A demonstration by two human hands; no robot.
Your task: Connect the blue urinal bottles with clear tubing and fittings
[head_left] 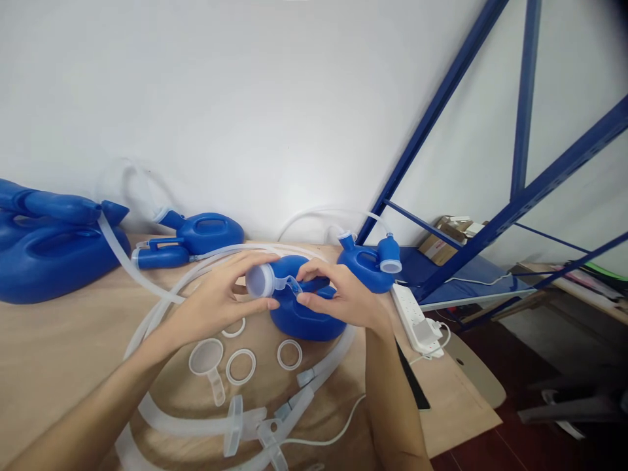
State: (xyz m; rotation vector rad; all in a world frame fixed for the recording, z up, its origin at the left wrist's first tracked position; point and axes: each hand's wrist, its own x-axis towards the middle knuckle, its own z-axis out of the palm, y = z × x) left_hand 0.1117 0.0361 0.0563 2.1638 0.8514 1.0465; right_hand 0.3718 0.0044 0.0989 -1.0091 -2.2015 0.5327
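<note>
Near the middle of the wooden table, a blue bottle (pixel 309 320) with a handle lies under my hands. A translucent white cap (pixel 261 281) with a strap sits at its left end. My left hand (pixel 220 294) is closed round the cap, thumb below and fingers above. My right hand (pixel 343 291) pinches the free end of the clear strap (pixel 293 285) between thumb and fingers, over the bottle's blue neck or handle. On the table in front lie a loose cap with a strap (pixel 206 357) and several white rings (pixel 241 366).
Clear tubing (pixel 181 426) loops over the table (pixel 63 340). More blue bottles stand at the left (pixel 53 255), back (pixel 210 233) and right (pixel 366 265). A power strip (pixel 416 320) lies near the right edge, beside a blue metal rack (pixel 441 235).
</note>
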